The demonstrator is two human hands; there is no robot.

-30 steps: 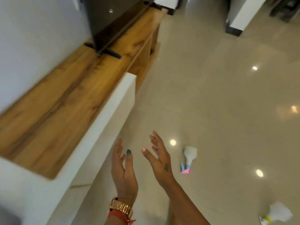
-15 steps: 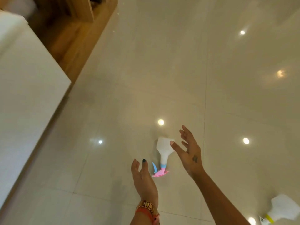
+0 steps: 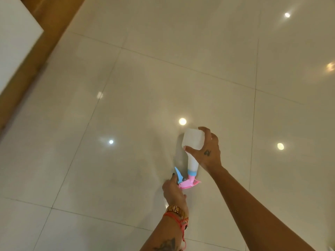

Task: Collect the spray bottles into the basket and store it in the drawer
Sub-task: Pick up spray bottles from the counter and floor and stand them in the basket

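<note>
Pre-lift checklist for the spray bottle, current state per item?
1. Right hand wrapped on the spray bottle body: ok.
2. Left hand at the pink trigger head: ok; grip closure cannot tell.
3. Bottle off the floor: cannot tell.
4. Floor around the bottle free of obstacles: ok.
5. Basket in view for the drop: not ok.
6. White cabinet far from both arms: ok.

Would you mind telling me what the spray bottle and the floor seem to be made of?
Spray bottle: apparently matte white plastic, opaque, with a glossier pink and blue trigger head.
Floor: probably polished ceramic or stone tile, judging by the thin grout lines and mirror-like reflections of the ceiling lights.
</note>
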